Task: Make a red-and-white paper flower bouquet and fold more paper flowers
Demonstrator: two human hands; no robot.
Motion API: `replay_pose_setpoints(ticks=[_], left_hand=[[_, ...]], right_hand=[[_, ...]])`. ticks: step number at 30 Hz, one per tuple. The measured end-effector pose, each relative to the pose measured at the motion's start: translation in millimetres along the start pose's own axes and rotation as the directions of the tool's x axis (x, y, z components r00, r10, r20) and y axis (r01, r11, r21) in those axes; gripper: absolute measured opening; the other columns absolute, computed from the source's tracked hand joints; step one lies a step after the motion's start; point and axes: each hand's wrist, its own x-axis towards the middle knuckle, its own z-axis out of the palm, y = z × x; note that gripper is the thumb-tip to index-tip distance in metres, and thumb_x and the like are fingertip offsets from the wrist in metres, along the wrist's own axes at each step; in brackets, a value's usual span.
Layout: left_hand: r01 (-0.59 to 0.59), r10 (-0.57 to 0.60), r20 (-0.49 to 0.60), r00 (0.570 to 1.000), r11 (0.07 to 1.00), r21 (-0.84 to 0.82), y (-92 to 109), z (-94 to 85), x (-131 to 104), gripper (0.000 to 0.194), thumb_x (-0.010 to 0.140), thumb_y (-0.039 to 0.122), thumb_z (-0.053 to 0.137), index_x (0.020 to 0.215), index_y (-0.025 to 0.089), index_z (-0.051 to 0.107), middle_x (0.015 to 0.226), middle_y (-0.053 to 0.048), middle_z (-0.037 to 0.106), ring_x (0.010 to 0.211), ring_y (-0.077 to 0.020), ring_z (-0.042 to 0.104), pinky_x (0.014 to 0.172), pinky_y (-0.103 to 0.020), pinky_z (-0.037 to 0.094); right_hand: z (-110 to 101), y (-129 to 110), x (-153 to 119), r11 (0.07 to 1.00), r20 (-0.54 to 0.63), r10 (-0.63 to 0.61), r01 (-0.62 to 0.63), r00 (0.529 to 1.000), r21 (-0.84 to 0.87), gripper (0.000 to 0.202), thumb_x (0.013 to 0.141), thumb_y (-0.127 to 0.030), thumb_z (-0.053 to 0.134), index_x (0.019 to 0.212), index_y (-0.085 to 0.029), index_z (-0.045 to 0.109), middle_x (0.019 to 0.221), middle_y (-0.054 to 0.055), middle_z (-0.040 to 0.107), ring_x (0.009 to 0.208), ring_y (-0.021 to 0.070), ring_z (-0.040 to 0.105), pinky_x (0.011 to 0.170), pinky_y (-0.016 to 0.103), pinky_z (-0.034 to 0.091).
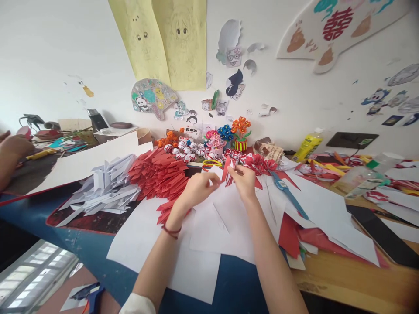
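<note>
My left hand (199, 188) and my right hand (242, 179) meet over the middle of the table, both pinching a small folded piece of red and white paper (226, 171). A red cord circles my left wrist. Under my hands lie loose white paper sheets (209, 231). To the left sit a pile of folded red paper pieces (157, 174) and a pile of folded white paper pieces (104, 187).
Blue-handled scissors (288, 192) lie right of my hands. Red and white paper balls (190, 150) and paper flowers (240, 128) line the wall. A yellow glue bottle (306, 148), a clear bottle (363, 174) and a black strip (379, 231) are at right. Another person's hand (13, 146) rests far left.
</note>
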Motion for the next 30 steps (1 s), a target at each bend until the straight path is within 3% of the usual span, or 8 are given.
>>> replay_pose_setpoints(ticks=[3,9,14,17,19,22,25,30], left_hand=[[-0.191,0.147,0.361,0.921,0.978,0.089,11,-1.7,-26,0.018,0.077,0.015,0.066,0.092,0.025,0.068,0.093,-0.002,0.068,0.08,-0.017,0.06,0.071,-0.026,0.04],[-0.333,0.258,0.372,0.892,0.93,0.153,5,15.4,-29,0.009,0.078,0.015,0.065,0.074,0.023,0.066,0.082,-0.003,0.066,0.085,-0.0213,0.058,0.08,-0.033,0.036],[-0.042,0.027,0.053,0.998,0.946,0.32,-2,-1.1,10,0.009,0.082,0.02,0.056,0.079,0.022,0.064,0.081,-0.004,0.068,0.075,-0.019,0.059,0.069,-0.028,0.036],[0.111,-0.035,-0.246,0.969,0.947,0.303,-1,1.5,32,0.011,0.081,0.017,0.054,0.085,0.022,0.063,0.082,-0.003,0.068,0.074,-0.0187,0.06,0.064,-0.026,0.036],[0.086,-0.005,-0.285,0.959,0.958,0.274,-1,8.8,41,0.015,0.08,0.013,0.052,0.087,0.021,0.062,0.083,-0.003,0.069,0.074,-0.0182,0.06,0.065,-0.026,0.037],[0.043,0.004,-0.205,0.979,0.973,0.226,-9,16.2,42,0.015,0.079,0.012,0.053,0.086,0.021,0.063,0.087,-0.003,0.07,0.072,-0.0166,0.06,0.066,-0.026,0.039],[-0.033,0.028,0.045,0.999,0.99,0.138,-22,14.7,36,0.012,0.08,0.018,0.056,0.087,0.021,0.066,0.09,-0.001,0.071,0.072,-0.0147,0.061,0.068,-0.025,0.042],[-0.209,0.138,0.334,0.932,0.96,0.186,-35,17.6,30,0.016,0.077,0.019,0.064,0.092,0.021,0.068,0.096,-0.003,0.068,0.092,-0.0186,0.058,0.081,-0.028,0.042]], right_hand=[[0,-1,0,0.999,0.012,0.003,-0.004,1.0,0.034,0.039,0.074,-0.05,0.066,0.084,-0.012,0.073,0.071,0.004,0.068,0.059,0.0141,0.055,0.052,0.024,0.042],[0,-5,-1,0.994,0.001,0.022,-0.022,1.0,0.11,0.037,0.074,-0.05,0.066,0.078,-0.014,0.07,0.062,0.001,0.06,0.05,0.0104,0.044,0.045,0.023,0.034],[-1,-8,1,0.969,-0.155,0.028,0.01,0.988,0.245,0.038,0.072,-0.049,0.069,0.085,-0.013,0.069,0.069,0.003,0.062,0.054,0.0113,0.049,0.046,0.022,0.036],[-1,-10,1,0.956,-0.193,0.022,0.036,0.981,0.29,0.038,0.072,-0.047,0.07,0.088,-0.013,0.069,0.066,0.001,0.06,0.052,0.0105,0.047,0.046,0.022,0.037],[-1,-10,1,0.952,-0.212,0.012,0.053,0.977,0.301,0.035,0.072,-0.045,0.07,0.085,-0.013,0.069,0.063,0.0,0.058,0.051,0.0098,0.045,0.046,0.022,0.036],[-4,-9,3,0.952,-0.269,0.021,0.063,0.963,0.301,0.03,0.071,-0.042,0.071,0.078,-0.013,0.067,0.061,0.0,0.056,0.052,0.0098,0.045,0.048,0.022,0.037],[-5,-6,6,0.944,-0.294,0.041,0.059,0.955,0.324,0.03,0.07,-0.041,0.071,0.076,-0.012,0.067,0.062,0.0,0.057,0.055,0.0109,0.048,0.051,0.023,0.039],[-4,-2,8,0.937,-0.285,0.029,0.073,0.958,0.341,0.029,0.069,-0.04,0.073,0.071,-0.013,0.064,0.058,-0.001,0.054,0.054,0.0104,0.048,0.053,0.023,0.039]])
